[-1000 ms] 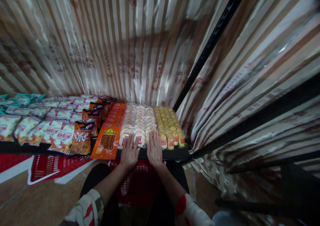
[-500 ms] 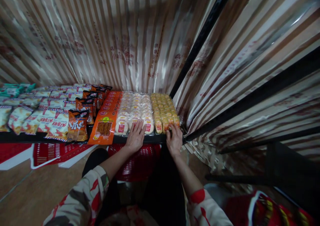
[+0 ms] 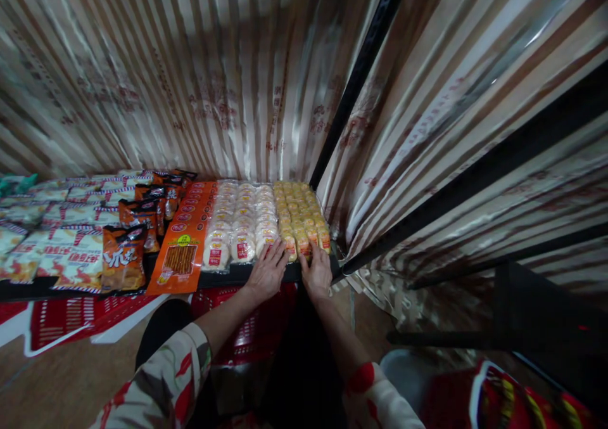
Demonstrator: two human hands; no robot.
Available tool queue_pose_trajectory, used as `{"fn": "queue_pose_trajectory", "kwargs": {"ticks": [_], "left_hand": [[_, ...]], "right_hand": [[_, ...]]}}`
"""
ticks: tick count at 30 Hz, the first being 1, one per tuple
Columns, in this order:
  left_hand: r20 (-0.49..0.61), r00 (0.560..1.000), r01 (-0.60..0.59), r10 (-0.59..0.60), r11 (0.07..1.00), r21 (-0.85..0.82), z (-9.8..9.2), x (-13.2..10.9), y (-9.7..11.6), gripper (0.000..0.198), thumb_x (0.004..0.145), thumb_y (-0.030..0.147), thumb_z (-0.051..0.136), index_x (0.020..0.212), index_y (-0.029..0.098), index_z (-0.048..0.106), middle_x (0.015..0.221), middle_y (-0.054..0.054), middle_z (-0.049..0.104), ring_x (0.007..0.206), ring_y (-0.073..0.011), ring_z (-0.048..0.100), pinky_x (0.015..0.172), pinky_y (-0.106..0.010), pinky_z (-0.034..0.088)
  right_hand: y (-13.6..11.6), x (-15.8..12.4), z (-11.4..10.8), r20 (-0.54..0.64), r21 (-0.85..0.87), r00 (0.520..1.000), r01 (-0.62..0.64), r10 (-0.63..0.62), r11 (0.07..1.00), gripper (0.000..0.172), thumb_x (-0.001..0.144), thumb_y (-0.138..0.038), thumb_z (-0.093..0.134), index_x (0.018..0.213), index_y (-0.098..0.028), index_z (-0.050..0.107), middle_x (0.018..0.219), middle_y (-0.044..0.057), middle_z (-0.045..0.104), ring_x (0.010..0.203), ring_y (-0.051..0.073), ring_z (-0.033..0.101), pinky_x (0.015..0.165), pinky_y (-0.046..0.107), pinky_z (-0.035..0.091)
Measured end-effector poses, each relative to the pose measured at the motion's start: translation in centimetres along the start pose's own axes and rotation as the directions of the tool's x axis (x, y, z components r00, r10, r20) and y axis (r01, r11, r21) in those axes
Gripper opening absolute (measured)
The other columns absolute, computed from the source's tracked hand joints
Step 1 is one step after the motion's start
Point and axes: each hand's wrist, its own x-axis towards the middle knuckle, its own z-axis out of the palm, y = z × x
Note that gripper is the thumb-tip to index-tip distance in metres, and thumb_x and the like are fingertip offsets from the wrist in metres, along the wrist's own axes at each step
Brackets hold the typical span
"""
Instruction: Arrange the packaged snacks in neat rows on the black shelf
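My left hand (image 3: 267, 272) lies with fingers stretched over the front of the right-hand row of white round packaged crackers (image 3: 243, 246), its fingertips near the yellow packs. My right hand (image 3: 316, 272) touches the front of the small yellow snack packs (image 3: 297, 210), fingers apart and slightly bent. Three rows of the white crackers stand side by side, left of the yellow packs. Further left lies a flat orange bag of stick snacks (image 3: 179, 251), its front end at the shelf edge. All of these rest on a black shelf (image 3: 221, 281).
White snack bags (image 3: 71, 258) and orange-and-black bags (image 3: 124, 258) fill the shelf's left part. Striped plastic sheeting (image 3: 237, 99) hangs behind, with a black post (image 3: 354, 93) at the corner. Red baskets (image 3: 71, 318) are below; another basket (image 3: 479, 391) is at lower right.
My left hand has shifted right along the crackers toward the yellow packs. My right hand has moved from the right end of the yellow packs to their middle. The view has turned slightly right.
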Motion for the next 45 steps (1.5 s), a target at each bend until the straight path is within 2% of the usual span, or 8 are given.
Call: {"fn": "queue_pose_trajectory", "kwargs": {"ticks": [7,15,22,28,33,38,45], "left_hand": [[0.001,1.0,0.006,-0.006,1.0,-0.028,0.7,0.5,0.7,0.05,0.085,0.013,0.038,0.135,0.011,0.037,0.149,-0.015,0.024,0.14,-0.0255,0.01,0.111,-0.048,0.022],[0.018,1.0,-0.011,0.012,1.0,-0.018,1.2,0.3,1.3,0.05,0.086,0.017,0.039,0.136,0.01,0.036,0.15,-0.013,0.023,0.14,-0.0257,0.008,0.112,-0.046,0.021],[0.016,0.999,-0.046,0.046,0.999,0.0,1.2,0.2,1.7,0.051,0.087,0.019,0.038,0.137,0.01,0.033,0.15,-0.013,0.021,0.14,-0.024,0.008,0.113,-0.045,0.019],[-0.005,0.999,-0.041,0.041,0.999,0.007,1.6,0.2,1.9,0.052,0.086,0.015,0.038,0.137,0.01,0.034,0.15,-0.014,0.022,0.14,-0.0247,0.008,0.112,-0.046,0.021],[-0.044,0.997,-0.058,0.056,0.998,-0.026,1.1,-0.5,2.5,0.051,0.086,0.014,0.036,0.136,0.009,0.034,0.15,-0.015,0.019,0.14,-0.0244,0.008,0.111,-0.047,0.022],[-0.025,0.997,-0.081,0.079,0.994,-0.079,0.7,-2.1,3.5,0.048,0.085,0.013,0.038,0.132,0.008,0.04,0.149,-0.016,0.022,0.14,-0.0252,0.008,0.11,-0.047,0.026],[-0.011,1.0,0.013,-0.013,0.999,-0.051,-1.1,-3.3,3.3,0.051,0.08,0.009,0.041,0.131,0.007,0.042,0.147,-0.017,0.027,0.139,-0.0261,0.01,0.109,-0.047,0.028]], "right_hand": [[0.5,0.3,0.2,-0.037,0.044,0.999,0.014,-0.012,0.999,0.042,0.09,-0.036,0.039,0.125,-0.014,0.048,0.109,0.013,0.058,0.102,0.023,0.051,0.092,0.038,0.042],[0.6,0.4,0.3,-0.042,0.125,0.999,0.015,-0.01,0.992,0.036,0.091,-0.032,0.04,0.119,-0.013,0.051,0.108,0.013,0.058,0.1,0.021,0.051,0.092,0.038,0.043],[0.8,-0.3,-0.4,-0.129,0.058,0.991,0.049,-0.042,0.997,0.038,0.091,-0.031,0.04,0.123,-0.014,0.051,0.113,0.015,0.053,0.11,0.024,0.046,0.094,0.043,0.041],[1.4,0.1,-0.4,-0.084,0.046,0.995,0.061,-0.057,0.997,0.038,0.091,-0.03,0.039,0.122,-0.012,0.051,0.12,0.016,0.052,0.115,0.025,0.043,0.096,0.045,0.039],[0.7,-0.6,-1.4,-0.077,0.113,0.996,0.057,-0.048,0.992,0.034,0.091,-0.028,0.037,0.117,-0.016,0.054,0.111,0.013,0.054,0.107,0.021,0.049,0.093,0.04,0.043],[-0.5,-2.0,-2.0,-0.058,0.148,0.997,0.059,-0.051,0.987,0.028,0.09,-0.025,0.036,0.105,-0.016,0.058,0.102,0.011,0.053,0.098,0.02,0.052,0.088,0.037,0.046],[-1.8,-2.4,-2.0,-0.047,0.132,0.994,0.103,-0.097,0.986,0.028,0.088,-0.024,0.036,0.101,-0.016,0.06,0.102,0.012,0.055,0.1,0.021,0.052,0.089,0.041,0.046]]}}
